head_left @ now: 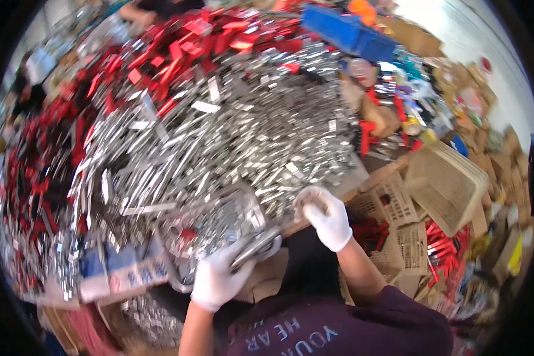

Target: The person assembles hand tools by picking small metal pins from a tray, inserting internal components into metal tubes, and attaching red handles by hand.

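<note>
The picture is blurred with motion, so fine detail is hard to read. Both hands wear white gloves. The left hand is curled around a curved metal handle, which looks like the rim or handle of a wire basket standing at the near edge of the table; the fingers wrap it closely. The basket holds small shiny metal pieces and sits just left of the right hand. The right hand rests at the table edge with its fingers bent inward into a loose fist over the near fringe of a big heap of silver metal pieces; I cannot tell whether it has any pieces in its grasp.

The heap covers most of the table. Behind and to the left of it lies a spread of red parts. A blue bin stands at the far side. To the right, below the table edge, beige plastic baskets are stacked, one tilted, with more red parts in a crate beside them. A blue and white carton lies just left of the left hand.
</note>
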The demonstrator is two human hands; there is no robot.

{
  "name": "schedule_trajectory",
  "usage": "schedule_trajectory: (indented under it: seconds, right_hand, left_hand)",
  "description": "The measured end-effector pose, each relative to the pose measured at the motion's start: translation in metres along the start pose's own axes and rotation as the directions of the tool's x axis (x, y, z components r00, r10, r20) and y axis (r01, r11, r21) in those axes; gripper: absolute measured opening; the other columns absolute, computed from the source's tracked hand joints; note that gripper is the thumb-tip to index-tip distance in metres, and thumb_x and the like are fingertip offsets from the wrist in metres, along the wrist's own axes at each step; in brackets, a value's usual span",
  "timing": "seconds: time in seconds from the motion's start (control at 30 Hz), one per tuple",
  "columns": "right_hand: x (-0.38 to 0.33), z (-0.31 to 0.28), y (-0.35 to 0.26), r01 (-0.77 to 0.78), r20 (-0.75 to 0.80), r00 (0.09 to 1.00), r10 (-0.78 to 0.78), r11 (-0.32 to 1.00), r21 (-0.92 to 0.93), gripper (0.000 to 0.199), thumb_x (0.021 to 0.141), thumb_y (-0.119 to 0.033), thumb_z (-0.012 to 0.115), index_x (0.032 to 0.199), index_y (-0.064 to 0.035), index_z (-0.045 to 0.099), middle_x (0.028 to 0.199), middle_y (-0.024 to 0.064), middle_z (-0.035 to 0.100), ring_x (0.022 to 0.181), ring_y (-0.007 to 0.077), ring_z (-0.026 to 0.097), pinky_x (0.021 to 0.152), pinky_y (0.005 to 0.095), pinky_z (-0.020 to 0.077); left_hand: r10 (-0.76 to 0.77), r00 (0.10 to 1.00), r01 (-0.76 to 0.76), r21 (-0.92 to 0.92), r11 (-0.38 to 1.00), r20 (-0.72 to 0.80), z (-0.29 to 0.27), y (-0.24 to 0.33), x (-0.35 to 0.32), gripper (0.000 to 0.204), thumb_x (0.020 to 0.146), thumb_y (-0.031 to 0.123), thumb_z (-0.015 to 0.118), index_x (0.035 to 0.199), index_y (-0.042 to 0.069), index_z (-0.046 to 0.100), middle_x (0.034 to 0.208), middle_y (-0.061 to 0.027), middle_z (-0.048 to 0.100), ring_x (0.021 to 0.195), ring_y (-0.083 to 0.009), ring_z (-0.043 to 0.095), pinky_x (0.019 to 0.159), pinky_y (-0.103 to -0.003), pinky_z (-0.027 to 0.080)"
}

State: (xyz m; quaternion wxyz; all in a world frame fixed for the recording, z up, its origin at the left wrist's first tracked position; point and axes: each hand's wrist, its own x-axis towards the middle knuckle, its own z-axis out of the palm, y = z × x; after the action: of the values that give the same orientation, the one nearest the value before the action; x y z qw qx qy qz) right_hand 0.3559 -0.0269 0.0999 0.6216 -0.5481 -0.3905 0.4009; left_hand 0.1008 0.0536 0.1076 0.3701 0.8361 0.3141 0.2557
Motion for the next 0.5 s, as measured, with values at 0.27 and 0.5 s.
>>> schedule_trajectory:
  seconds: [0.27, 0.5]
  right_hand:
    - [0.003, -0.139, 0.018, 0.247, -0.644, 0.751, 0.149, 0.840, 0.483, 0.019, 0.097, -0.027, 0.062, 0.105, -0.0099, 0.062, 0.088, 0.0029, 0.067, 0.071, 0.0136, 0.062, 0.064, 0.0274, 0.0527]
    - [0.002, -0.265, -0.002, 0.541, -0.937, 0.329, 0.116, 0.791, 0.287, 0.021, 0.094, -0.026, 0.066, 0.109, -0.0109, 0.060, 0.096, 0.0021, 0.067, 0.071, 0.0120, 0.059, 0.062, 0.0244, 0.0489]
  left_hand:
    - [-0.284, 0.949, 0.281, -0.042, 0.959, -0.134, 0.018, -0.031, -0.005, 0.020, 0.080, 0.012, 0.067, 0.090, -0.005, 0.067, 0.071, -0.0154, 0.065, 0.068, -0.0150, 0.062, 0.066, -0.031, 0.049]
    - [-0.233, 0.972, 0.233, 0.013, 0.972, 0.039, 0.007, -0.028, 0.001, 0.030, 0.092, 0.025, 0.063, 0.106, -0.001, 0.067, 0.089, -0.0206, 0.068, 0.082, -0.0326, 0.065, 0.075, -0.041, 0.050]
